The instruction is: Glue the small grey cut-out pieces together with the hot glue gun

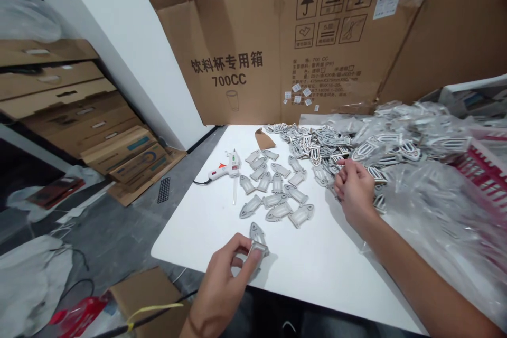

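Near the table's front edge, my left hand (pixel 227 280) pinches a small grey shield-shaped piece (pixel 256 233) between thumb and fingers, its pointed end facing away from me. My right hand (pixel 354 185) is at the edge of a large pile of similar pieces (pixel 320 140), fingers curled together; what they grip, if anything, I cannot make out. Between the hands and the back of the table, several grey pieces (pixel 277 184) lie spread in loose rows. Left of them rests a white glue gun (pixel 227 168) with a clear glue stick (pixel 235 191) beside it.
A tall cardboard box (pixel 237 26) stands behind the white table (pixel 190 232). Clear plastic bags (pixel 431 211) and a pink plastic basket (pixel 487 161) take up the right side. A brown cardboard scrap (pixel 264 139) lies at the back. More boxes (pixel 130 153) stand on the floor at left.
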Available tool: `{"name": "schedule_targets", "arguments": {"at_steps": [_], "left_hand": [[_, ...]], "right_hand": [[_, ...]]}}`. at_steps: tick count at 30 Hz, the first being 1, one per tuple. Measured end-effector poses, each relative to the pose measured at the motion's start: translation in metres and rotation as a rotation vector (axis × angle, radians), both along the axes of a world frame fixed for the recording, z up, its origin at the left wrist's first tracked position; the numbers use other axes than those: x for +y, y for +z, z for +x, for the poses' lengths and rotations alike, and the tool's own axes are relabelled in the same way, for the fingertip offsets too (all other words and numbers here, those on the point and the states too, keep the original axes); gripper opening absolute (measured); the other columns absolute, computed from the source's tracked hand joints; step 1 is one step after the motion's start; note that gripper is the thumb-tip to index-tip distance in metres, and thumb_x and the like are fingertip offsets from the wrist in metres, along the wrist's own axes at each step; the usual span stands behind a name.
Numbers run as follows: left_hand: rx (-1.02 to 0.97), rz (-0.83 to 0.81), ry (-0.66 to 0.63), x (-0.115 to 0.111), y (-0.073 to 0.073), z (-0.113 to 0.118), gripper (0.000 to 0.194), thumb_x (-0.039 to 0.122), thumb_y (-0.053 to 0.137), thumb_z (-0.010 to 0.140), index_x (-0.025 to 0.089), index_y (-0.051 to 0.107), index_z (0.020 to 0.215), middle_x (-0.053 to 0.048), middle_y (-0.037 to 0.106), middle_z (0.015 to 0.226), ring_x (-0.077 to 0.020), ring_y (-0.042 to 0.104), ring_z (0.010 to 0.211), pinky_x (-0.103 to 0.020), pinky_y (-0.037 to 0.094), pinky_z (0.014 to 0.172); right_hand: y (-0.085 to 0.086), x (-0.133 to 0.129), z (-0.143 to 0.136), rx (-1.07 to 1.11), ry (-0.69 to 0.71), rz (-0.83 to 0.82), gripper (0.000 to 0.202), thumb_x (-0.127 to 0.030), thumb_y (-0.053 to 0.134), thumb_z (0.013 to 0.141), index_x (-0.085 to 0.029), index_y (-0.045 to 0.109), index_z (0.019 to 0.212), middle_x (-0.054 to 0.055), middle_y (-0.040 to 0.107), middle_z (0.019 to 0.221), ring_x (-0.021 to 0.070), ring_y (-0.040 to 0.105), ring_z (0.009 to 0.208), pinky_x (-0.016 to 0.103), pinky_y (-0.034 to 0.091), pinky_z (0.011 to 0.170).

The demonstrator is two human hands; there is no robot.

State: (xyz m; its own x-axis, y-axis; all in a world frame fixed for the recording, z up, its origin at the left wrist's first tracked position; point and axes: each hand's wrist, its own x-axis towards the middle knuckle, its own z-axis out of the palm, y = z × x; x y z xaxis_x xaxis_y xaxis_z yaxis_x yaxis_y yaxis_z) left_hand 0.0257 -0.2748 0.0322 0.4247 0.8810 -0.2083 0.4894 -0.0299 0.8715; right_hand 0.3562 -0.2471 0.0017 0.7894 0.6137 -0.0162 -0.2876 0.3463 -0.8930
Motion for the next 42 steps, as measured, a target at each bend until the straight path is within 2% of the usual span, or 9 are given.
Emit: {"name": "schedule_targets", "arguments": {"at_steps": [4,7,12,16,22,27,31,36,42], "left_hand": [[-0.226,-0.109,0.101,0.004,0.0,-0.004,0.046,0.066,0.069,0.092,0.021,0.063,0.094,-0.004,0.068,0.089,-0.0189,0.063,0.082,-0.028,0.052,0.076],[-0.159,-0.1,0.122,0.011,0.004,-0.021,0.043,0.065,0.066,0.094,0.022,0.066,0.098,-0.002,0.068,0.087,-0.0196,0.063,0.08,-0.028,0.053,0.071],[0.179,0.17,-0.121,0.025,0.004,-0.045,0.029,0.051,0.067,0.096,0.025,0.077,0.104,-0.005,0.075,0.101,-0.0247,0.067,0.094,-0.034,0.053,0.086],[0.215,0.36,-0.233,0.036,-0.006,-0.045,0.024,0.04,0.064,0.099,0.029,0.079,0.113,-0.007,0.072,0.107,-0.0257,0.067,0.102,-0.037,0.054,0.092],[0.225,0.582,-0.193,0.042,0.004,-0.024,0.019,0.036,0.065,0.099,0.027,0.078,0.109,-0.007,0.07,0.106,-0.0257,0.066,0.1,-0.037,0.053,0.089],[0.065,0.464,-0.053,0.031,0.016,0.023,0.02,0.041,0.064,0.101,0.024,0.076,0.1,-0.003,0.072,0.093,-0.0193,0.063,0.082,-0.031,0.05,0.076],[-0.168,0.153,-0.006,0.022,0.009,0.07,0.027,0.047,0.072,0.095,0.022,0.075,0.105,-0.002,0.071,0.082,-0.0156,0.061,0.072,-0.027,0.049,0.068],[-0.37,-0.027,0.042,0.017,-0.002,0.097,0.03,0.046,0.078,0.089,0.018,0.07,0.096,-0.004,0.073,0.084,-0.0151,0.065,0.074,-0.026,0.052,0.071],[-0.353,-0.08,0.05,0.019,-0.005,0.084,0.023,0.039,0.077,0.088,0.018,0.071,0.092,-0.005,0.074,0.087,-0.0169,0.067,0.077,-0.028,0.054,0.074]], "right_hand": [[0.0,0.0,-0.002,0.002,0.018,0.0,0.027,-0.044,0.078,0.086,-0.021,0.064,0.085,-0.013,0.034,0.056,0.0045,0.026,0.039,0.017,0.02,0.032],[0.001,0.0,-0.003,-0.005,0.033,-0.009,0.026,-0.044,0.077,0.087,-0.022,0.064,0.086,-0.013,0.032,0.054,0.0048,0.025,0.038,0.017,0.019,0.032],[0.002,-0.002,-0.006,-0.001,0.052,-0.031,0.025,-0.045,0.076,0.088,-0.022,0.065,0.086,-0.013,0.031,0.053,0.0049,0.024,0.038,0.017,0.018,0.031],[0.004,-0.003,-0.008,0.009,0.097,-0.05,0.028,-0.046,0.078,0.085,-0.021,0.066,0.087,-0.012,0.032,0.056,0.0043,0.025,0.038,0.016,0.018,0.031],[0.012,-0.006,-0.018,-0.006,0.394,-0.085,0.039,-0.054,0.083,0.082,-0.023,0.064,0.098,-0.012,0.034,0.061,0.0035,0.023,0.04,0.015,0.016,0.033],[0.015,-0.016,-0.032,-0.077,0.83,-0.099,0.042,-0.063,0.066,0.098,-0.029,0.057,0.121,-0.012,0.031,0.066,0.005,0.016,0.042,0.017,0.014,0.036],[0.016,-0.028,-0.044,-0.217,1.108,-0.134,0.05,-0.067,0.046,0.107,-0.031,0.051,0.14,-0.01,0.031,0.068,0.0087,0.024,0.046,0.02,0.022,0.042],[0.019,-0.038,-0.055,-0.481,1.154,-0.165,0.058,-0.069,0.037,0.108,-0.029,0.053,0.148,-0.003,0.051,0.078,0.0137,0.043,0.065,0.024,0.037,0.06],[0.02,-0.035,-0.056,-0.687,1.149,-0.131,0.049,-0.061,0.046,0.109,-0.029,0.064,0.141,0.0,0.059,0.08,0.0162,0.049,0.067,0.025,0.039,0.064]]}}
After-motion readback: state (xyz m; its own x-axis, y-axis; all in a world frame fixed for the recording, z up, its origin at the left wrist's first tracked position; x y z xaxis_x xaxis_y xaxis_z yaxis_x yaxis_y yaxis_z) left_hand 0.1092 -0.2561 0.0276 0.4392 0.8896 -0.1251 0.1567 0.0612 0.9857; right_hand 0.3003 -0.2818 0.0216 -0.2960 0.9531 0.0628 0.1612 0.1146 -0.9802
